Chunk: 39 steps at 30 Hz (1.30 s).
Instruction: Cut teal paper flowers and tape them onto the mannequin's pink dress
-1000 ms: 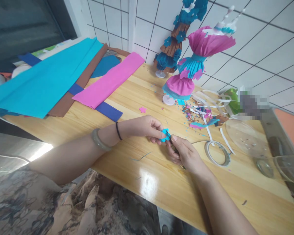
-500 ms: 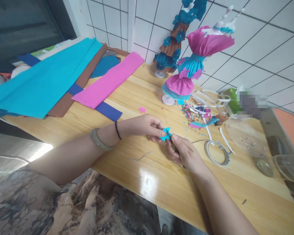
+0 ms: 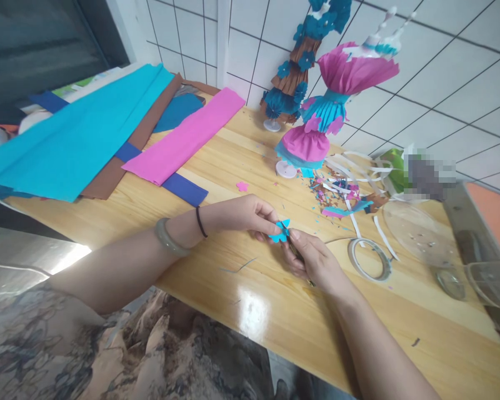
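Observation:
Between the thumb and fingers of my left hand (image 3: 263, 216) is a small turquoise paper flower (image 3: 279, 232) with rounded petals. My right hand (image 3: 310, 255) is closed around a pair of small dark scissors (image 3: 294, 248), mostly hidden by the fingers. Their thin blades meet the flower's upper right edge. Both hands are close together above the wooden table (image 3: 216, 289). A loose pink paper flower (image 3: 242, 186) lies flat on the table beyond my left wrist.
Turquoise paper (image 3: 83, 128), pink paper (image 3: 187, 136) and blue paper (image 3: 186, 189) lie at the left. Two dressed figures, one brown and teal (image 3: 294, 78), one pink and turquoise (image 3: 306, 143), stand at the back. Paper scraps (image 3: 345, 191), a tape roll (image 3: 369, 260) and a clear container (image 3: 494, 283) are rightward.
The turquoise flower has turned a little between my left fingers, and a pointed piece now stands up at its upper right edge. Both hands have stayed nearly in place.

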{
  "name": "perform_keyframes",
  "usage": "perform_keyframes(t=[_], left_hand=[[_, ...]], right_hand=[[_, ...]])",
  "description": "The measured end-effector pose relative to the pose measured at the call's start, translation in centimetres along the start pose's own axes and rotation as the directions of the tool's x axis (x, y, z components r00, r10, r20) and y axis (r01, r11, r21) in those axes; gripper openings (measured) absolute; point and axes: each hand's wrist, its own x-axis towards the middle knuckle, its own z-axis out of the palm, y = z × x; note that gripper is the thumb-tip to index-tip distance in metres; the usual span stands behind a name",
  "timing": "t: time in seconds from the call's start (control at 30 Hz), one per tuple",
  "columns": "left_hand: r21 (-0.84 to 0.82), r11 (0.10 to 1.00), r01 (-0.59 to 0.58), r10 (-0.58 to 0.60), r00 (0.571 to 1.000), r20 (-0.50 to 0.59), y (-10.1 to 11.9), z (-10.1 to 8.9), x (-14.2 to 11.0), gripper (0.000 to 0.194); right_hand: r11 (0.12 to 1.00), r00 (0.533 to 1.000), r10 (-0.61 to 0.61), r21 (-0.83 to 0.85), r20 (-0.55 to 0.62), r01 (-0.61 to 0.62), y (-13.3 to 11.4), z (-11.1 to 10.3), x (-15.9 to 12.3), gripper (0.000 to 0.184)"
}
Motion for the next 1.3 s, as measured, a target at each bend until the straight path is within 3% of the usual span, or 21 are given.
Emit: perform_keyframes(t=[0.77,1.3], left_hand=[[0.025,0.999,-0.041,0.041,0.999,-0.008,0.29,0.11,-0.21,0.011],[0.174,0.982,-0.075,0.074,0.997,0.013,0.38,-0.34,-0.46,0.015]], right_hand=[[0.999,0.998,-0.032,-0.044,-0.052,0.03,-0.57,0.1,-0.17,0.044],[0.985,0.998,-0.065,-0.164,-0.015,0.062,-0.77,-0.24,-0.41,0.045]])
